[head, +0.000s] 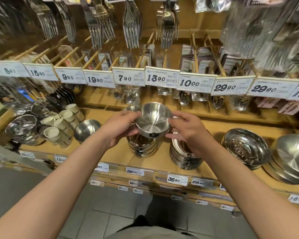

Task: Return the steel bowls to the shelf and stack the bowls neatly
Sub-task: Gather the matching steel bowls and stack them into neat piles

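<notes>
Wooden shop shelf (110,152) carried steel ware below price tags. Above a stack of shiny round steel bowls (141,145) we held a small round steel bowl (152,120), tilted, base toward us, our left hand (121,125) and right hand (188,130) gripping its sides, fingers curled round it.

upper rail price tags, left to right: 8.80 (10,71), 15.80 (37,73), 9.90 (67,77), 19.90 (95,80), 7.90 (124,78), 13.90 (156,78), 10.00 (189,83), 29.90 (225,87), 29.90 (263,88)
shelf edge tags: 39.90 (132,171), 36.90 (174,179), 26.90 (198,182)
lower edge tag: 49.90 (133,183)
small print and barcodes on tags: too fine to read
dark sticker (154,135) on held bowl: unreadable
</notes>
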